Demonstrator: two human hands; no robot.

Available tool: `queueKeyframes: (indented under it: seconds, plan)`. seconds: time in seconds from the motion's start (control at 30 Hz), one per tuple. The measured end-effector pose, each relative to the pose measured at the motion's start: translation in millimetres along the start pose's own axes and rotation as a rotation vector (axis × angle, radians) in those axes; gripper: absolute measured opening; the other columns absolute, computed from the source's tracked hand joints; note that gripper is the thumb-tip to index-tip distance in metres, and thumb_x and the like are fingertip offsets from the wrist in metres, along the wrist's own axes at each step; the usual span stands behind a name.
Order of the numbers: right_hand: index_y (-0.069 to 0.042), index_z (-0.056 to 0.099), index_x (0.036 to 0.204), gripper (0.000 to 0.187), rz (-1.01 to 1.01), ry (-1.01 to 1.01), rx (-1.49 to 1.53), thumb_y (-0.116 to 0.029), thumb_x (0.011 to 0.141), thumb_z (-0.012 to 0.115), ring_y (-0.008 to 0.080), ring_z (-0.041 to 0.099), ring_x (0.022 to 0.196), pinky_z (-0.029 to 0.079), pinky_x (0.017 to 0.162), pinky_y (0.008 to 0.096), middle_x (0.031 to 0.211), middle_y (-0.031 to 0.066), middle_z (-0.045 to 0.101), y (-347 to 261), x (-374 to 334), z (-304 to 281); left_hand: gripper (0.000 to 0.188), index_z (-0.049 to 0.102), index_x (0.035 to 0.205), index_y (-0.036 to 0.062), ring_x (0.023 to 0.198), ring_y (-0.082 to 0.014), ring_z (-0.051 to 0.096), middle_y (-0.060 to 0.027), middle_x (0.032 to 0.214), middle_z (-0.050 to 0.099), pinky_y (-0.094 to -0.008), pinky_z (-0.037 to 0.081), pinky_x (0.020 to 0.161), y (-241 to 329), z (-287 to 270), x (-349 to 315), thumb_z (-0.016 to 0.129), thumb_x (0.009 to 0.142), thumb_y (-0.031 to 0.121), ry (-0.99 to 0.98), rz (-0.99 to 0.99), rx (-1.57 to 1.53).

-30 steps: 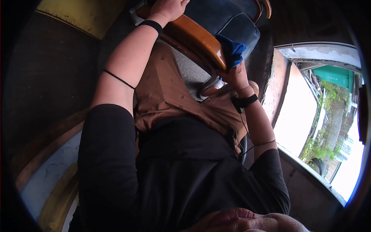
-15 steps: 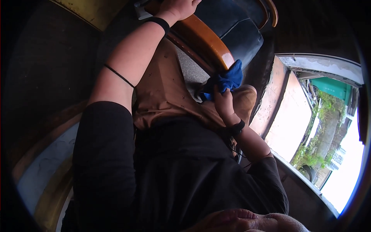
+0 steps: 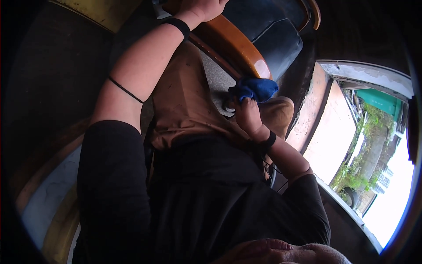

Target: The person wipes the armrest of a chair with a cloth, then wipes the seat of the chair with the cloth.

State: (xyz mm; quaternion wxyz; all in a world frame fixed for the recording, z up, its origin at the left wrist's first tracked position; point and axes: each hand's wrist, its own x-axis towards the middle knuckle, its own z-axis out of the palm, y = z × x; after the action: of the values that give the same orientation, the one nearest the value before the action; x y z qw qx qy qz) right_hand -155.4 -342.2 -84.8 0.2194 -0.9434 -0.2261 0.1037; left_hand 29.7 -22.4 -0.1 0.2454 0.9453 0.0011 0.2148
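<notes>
A dark blue cloth (image 3: 260, 89) is bunched in my right hand (image 3: 248, 115), whose fingers are closed on it. The cloth lies against the lower end of a chair's glossy brown wooden armrest (image 3: 237, 44). My left hand (image 3: 204, 8) grips the upper part of that armrest; its fingers run partly out of the top edge of the view. Beside the armrest is the chair's black padded seat (image 3: 279, 46), with a seam across it. The chair stands close in front of my knees.
A second curved wooden armrest (image 3: 315, 15) shows on the chair's far side. Speckled grey floor (image 3: 215, 75) is visible under the near armrest. A window (image 3: 334, 132) with a pale frame is at the right. A yellowish panel (image 3: 99, 13) stands at the upper left.
My right hand has shifted slightly left and down, and the cloth with it now sits lower and more bunched at the armrest's end. My left hand stays on the armrest.
</notes>
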Motion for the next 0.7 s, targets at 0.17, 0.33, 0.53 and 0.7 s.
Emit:
queueKeyframes:
  seconds: [0.17,0.33,0.53,0.7]
  plan:
    - [0.004,0.059,0.091,0.028,-0.159,0.087,-0.106,-0.023,0.096,0.063,0.0466,0.064,0.082,0.05,0.078,0.0549,0.086,0.03,0.065,-37.5,8.2,-14.7,0.04,0.07,0.089,0.0055,0.092,-0.0411,0.069,-0.0201,0.097,0.073,-0.051,0.054,0.082,6.6,1.0,3.5,0.049,0.103,0.036,-0.016,0.01,0.01]
    - [0.006,0.061,0.094,0.032,-0.075,-0.044,-0.069,-0.025,0.097,0.063,0.0484,0.064,0.089,0.05,0.083,0.0554,0.091,0.031,0.067,-36.9,14.7,-26.1,0.039,0.072,0.098,0.0099,0.095,-0.0392,0.069,-0.0159,0.102,0.074,-0.0497,0.056,0.083,-15.3,17.9,6.9,0.048,0.104,0.04,-0.019,0.044,0.074]
    - [0.003,0.064,0.106,0.024,-0.134,0.085,-0.027,-0.017,0.094,0.059,0.0467,0.064,0.101,0.049,0.093,0.0541,0.105,0.0282,0.067,-48.3,78.1,-5.5,0.04,0.073,0.107,0.0144,0.098,-0.0372,0.07,-0.0121,0.107,0.075,-0.0483,0.057,0.089,-13.9,20.9,6.1,0.045,0.106,0.042,-0.097,0.036,0.074]
    - [-0.001,0.068,0.102,0.022,-0.238,0.21,-0.088,-0.013,0.092,0.052,0.0442,0.068,0.094,0.053,0.084,0.0548,0.103,0.0236,0.07,-43.9,93.2,0.3,0.037,0.073,0.103,0.0111,0.099,-0.038,0.068,-0.014,0.105,0.074,-0.0453,0.056,0.085,-13.0,15.1,7.5,0.048,0.105,0.038,-0.101,0.029,0.032]
